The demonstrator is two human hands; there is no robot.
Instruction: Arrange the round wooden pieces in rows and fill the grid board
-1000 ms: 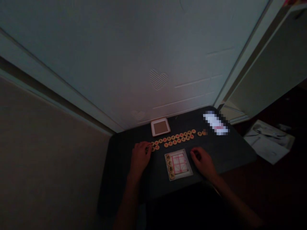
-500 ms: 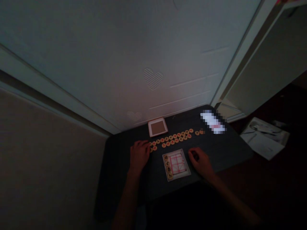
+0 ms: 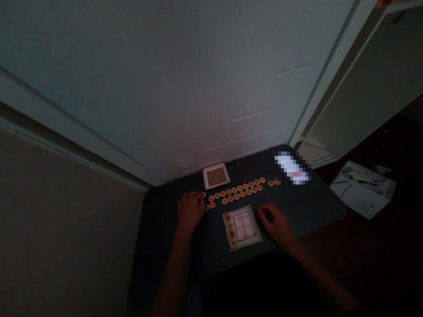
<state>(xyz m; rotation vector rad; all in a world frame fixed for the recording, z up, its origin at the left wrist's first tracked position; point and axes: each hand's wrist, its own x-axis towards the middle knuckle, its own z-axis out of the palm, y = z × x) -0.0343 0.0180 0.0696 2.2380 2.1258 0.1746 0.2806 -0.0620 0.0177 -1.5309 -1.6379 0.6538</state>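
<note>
Two rows of round Chinese chess pieces [image 3: 242, 193] with red or black characters run across the dark table. At their left end, my left hand [image 3: 191, 213] has its fingers bent down, with one Chinese chess piece [image 3: 203, 194] at the fingertips; the fingers partly cover it. Below the rows lies a shallow white tray [image 3: 257, 240] with several pieces in a column along its left side and a white sheet with pink grid lines [image 3: 244, 226]. To the right of this tray, my right hand [image 3: 276, 222] rests loosely curled on the table; its dark inside does not show.
A framed square box or lid [image 3: 216, 175] lies at the table's back edge by the white panel with hearts. A bright blurred-out item [image 3: 292, 167] is at the back right of the dark table [image 3: 307, 207]. An open white box [image 3: 363, 189] sits beyond the right edge.
The Chinese chess piece at my left fingertips has shifted slightly left and back, away from its neighbour in the row. My right hand has stayed put. The view has moved slightly.
</note>
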